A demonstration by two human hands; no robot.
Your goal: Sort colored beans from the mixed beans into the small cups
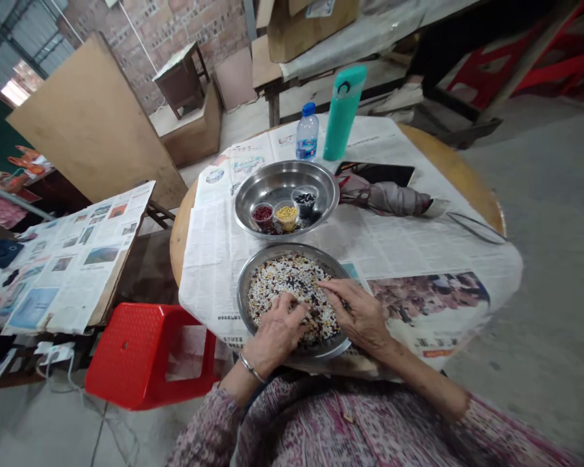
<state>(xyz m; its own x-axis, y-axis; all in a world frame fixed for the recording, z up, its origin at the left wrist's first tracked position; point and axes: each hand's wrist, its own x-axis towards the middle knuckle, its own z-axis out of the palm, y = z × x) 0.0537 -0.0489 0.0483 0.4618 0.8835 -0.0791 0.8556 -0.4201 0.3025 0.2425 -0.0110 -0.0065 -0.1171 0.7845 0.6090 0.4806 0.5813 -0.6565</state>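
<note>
A round metal tray in front of me holds mixed grains and beans, mostly white with black, red and yellow among them. My left hand, a bangle at its wrist, rests on the near side of the mix with bent fingers drawn together. On the right, my right hand reaches over the rim, its thumb and fingers close together at the grains. Whatever is between the fingertips of either hand is too small to make out. Beyond, a metal basin holds cups of red beans, yellow beans and black beans.
Newspaper covers the round table. A water bottle, a green flask, a dark phone and a folded umbrella stand or lie behind. A red stool is at the left, near another newspaper-covered table with a person's hand at its edge.
</note>
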